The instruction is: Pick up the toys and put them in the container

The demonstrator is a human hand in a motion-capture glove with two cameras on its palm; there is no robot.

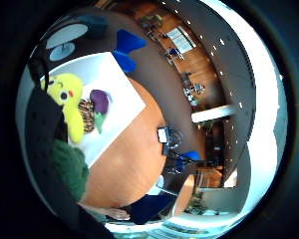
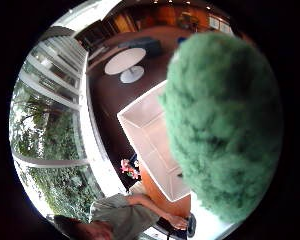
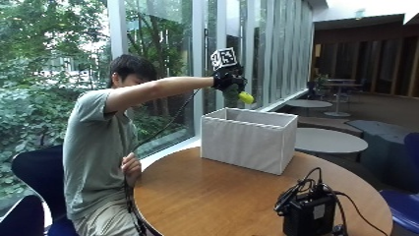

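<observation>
Risk, judged from present positions: the gloved right hand (image 3: 228, 78) holds a green plush toy (image 3: 232, 96) high over the white fabric container (image 3: 247, 139), near its far rim on the window side. Released from this height, the toy could strike the rim or fall outside on the window side, since it does not appear centred over the opening. The container is soft-walled and could tip or shift on the round wooden table (image 3: 216, 196) if struck.

Hand state: fingers curled around the toy, which hangs below the palm; its yellow part (image 3: 246, 98) projects sideways. The thumb-side view shows the green plush (image 2: 222, 120) close against the palm, with the container's open interior (image 2: 155, 145) beneath.

Already inside, on the container floor: a yellow plush toy (image 1: 70, 102) and a purple plush toy (image 1: 99, 105).

Arm pose: raised to about head level, extended forward, elbow slightly bent.
</observation>
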